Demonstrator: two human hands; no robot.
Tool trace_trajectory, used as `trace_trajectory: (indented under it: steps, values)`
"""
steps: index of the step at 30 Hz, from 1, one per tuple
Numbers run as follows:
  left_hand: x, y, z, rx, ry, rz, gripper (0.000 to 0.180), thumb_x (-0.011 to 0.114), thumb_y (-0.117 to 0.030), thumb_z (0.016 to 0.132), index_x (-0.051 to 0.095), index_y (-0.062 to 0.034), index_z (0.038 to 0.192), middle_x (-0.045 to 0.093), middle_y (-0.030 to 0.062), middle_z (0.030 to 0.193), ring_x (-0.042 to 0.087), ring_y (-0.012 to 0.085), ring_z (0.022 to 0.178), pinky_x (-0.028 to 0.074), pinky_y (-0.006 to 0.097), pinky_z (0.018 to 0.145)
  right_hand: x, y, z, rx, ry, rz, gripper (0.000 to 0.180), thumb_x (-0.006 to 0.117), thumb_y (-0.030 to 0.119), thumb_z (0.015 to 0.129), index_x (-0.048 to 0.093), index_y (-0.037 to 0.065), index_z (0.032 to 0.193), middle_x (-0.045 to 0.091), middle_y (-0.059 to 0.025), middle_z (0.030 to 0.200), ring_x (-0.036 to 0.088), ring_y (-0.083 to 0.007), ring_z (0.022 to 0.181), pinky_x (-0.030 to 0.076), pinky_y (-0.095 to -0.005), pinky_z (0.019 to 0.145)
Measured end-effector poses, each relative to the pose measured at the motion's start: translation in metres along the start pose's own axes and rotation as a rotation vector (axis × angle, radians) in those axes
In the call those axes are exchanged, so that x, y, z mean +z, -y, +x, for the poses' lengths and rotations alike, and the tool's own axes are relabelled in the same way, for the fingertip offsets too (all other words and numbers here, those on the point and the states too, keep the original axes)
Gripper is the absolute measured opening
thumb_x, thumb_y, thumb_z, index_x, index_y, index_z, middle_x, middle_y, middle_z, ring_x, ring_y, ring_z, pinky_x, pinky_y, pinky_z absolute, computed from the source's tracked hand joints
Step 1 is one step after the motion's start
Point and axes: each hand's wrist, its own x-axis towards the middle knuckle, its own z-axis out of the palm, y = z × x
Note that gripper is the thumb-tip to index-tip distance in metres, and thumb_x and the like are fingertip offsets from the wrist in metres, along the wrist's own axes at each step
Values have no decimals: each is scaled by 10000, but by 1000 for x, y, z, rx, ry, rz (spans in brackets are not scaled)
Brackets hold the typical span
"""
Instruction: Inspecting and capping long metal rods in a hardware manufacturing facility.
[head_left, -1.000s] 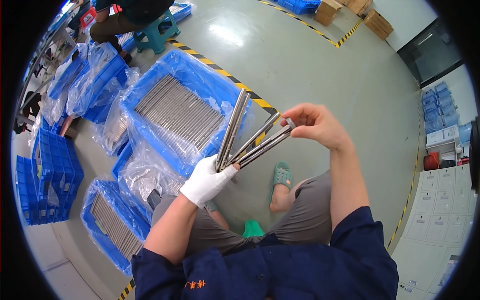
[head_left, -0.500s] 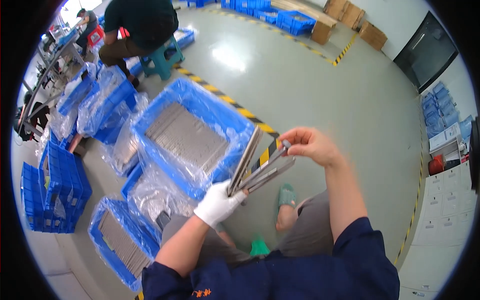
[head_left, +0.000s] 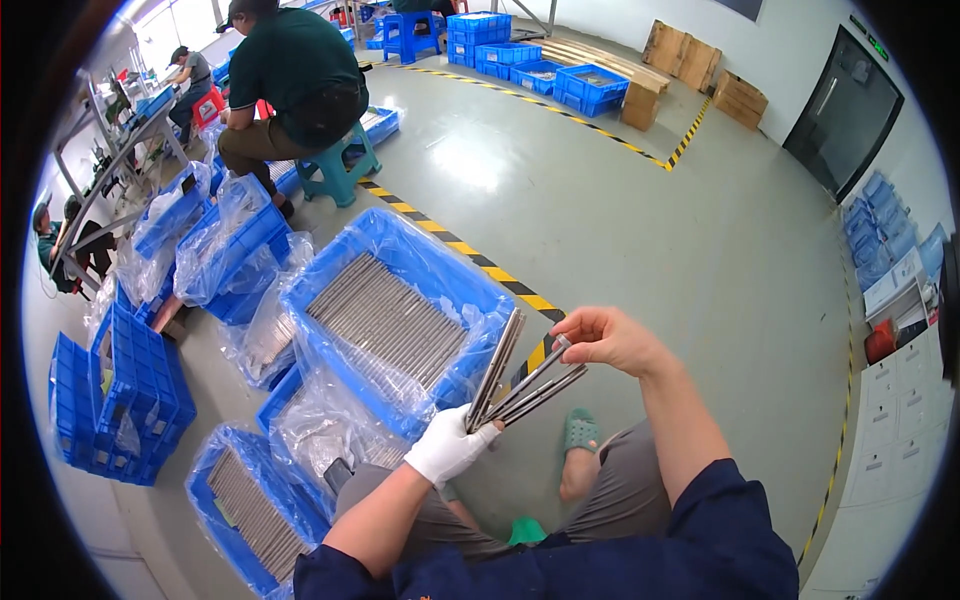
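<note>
A fan of several slim metal rods [head_left: 496, 366] stands up from my left hand [head_left: 445, 448], which wears a white glove and is closed round their lower ends. My right hand [head_left: 615, 342] is bare; its thumb and fingers pinch the upper end of one rod [head_left: 532, 380], tilted apart from the rest. Just beyond the gloved hand is a blue plastic crate [head_left: 500, 285] lined with clear film. Inside it lies a tight row of similar rods [head_left: 385, 318].
Another film-lined blue crate with rods [head_left: 240, 505] is at the lower left. Stacked blue crates [head_left: 125, 400] stand farther left. A person [head_left: 295, 80] sits on a teal stool [head_left: 342, 170] ahead. Yellow-black tape [head_left: 450, 240] runs along the floor.
The view has tilted up a little, so the crates and floor appear lower. My right hand still pinches the rod's upper end, and the left keeps its hold on the bundle.
</note>
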Motion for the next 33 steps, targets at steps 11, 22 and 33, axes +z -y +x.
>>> trace_trajectory:
  steps: [11, 22, 33]
  values:
    - [-6, -4, 5, -150, -1, -73, 398, 488, -395, 927, 570, -22, 1039, 564, 31, 724, 501, 90, 601, 440, 275, 515, -8, -6, 9, 0, -26, -72, 251, 639, 69, 821, 597, 9, 1062, 634, -47, 863, 616, -118, 789, 513, -260, 747]
    - [-2, -12, -7, -98, 385, -352, 400, 491, -463, 923, 579, -73, 924, 530, -20, 652, 430, 39, 513, 328, 202, 445, -5, -12, 12, -82, 46, 227, 261, 618, 94, 849, 595, 9, 1095, 652, -86, 964, 636, -160, 860, 516, -298, 805]
    - [-4, -8, -11, -148, 481, -415, 426, 525, -473, 907, 606, -57, 953, 557, -4, 659, 453, 47, 503, 345, 202, 450, -14, 0, 4, -50, 132, 47, 356, 726, 0, 749, 600, 11, 1082, 651, -76, 984, 619, -141, 898, 502, -290, 822]
